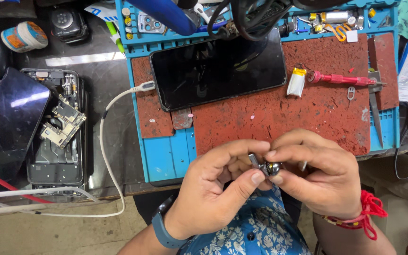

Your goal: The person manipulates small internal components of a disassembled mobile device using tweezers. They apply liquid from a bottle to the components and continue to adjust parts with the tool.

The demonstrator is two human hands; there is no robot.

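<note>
Head cam, looking straight down at the bench. Both hands are pinched together on one tiny part: the left hand (pixel 208 189) has thumb and forefinger closed on a small shiny metal piece (pixel 266 167), and the right hand (pixel 319 172) clamps the same piece from the other side, fingertips touching it. The piece sits low in the frame, about 6 o'clock from the phone, just off the near edge of the mat. Can't really tell what the part is, too small and half covered by fingers.

Around them: a dark smartphone (pixel 218 68) lies face up at 12 o'clock from the hands, on a worn red work mat (pixel 308 108) set in a blue tray (pixel 166 156). A white cable (pixel 107 141) plugs into the phone's left end and loops down toward 8 o'clock. At about 1 o'clock there's a small silver battery cell (pixel 297 81) and just beside it a red screwdriver (pixel 341 79). Way over at 9 o'clock an opened phone (pixel 55 127) shows its circuit boards, with a dark panel leaning over its left side.

Room to move: the strip of mat between the hands and the phone is bare. The bench edge runs right under the wrists, and tweezers (pixel 374 106) lie near the mat's right edge at 2 o'clock.
</note>
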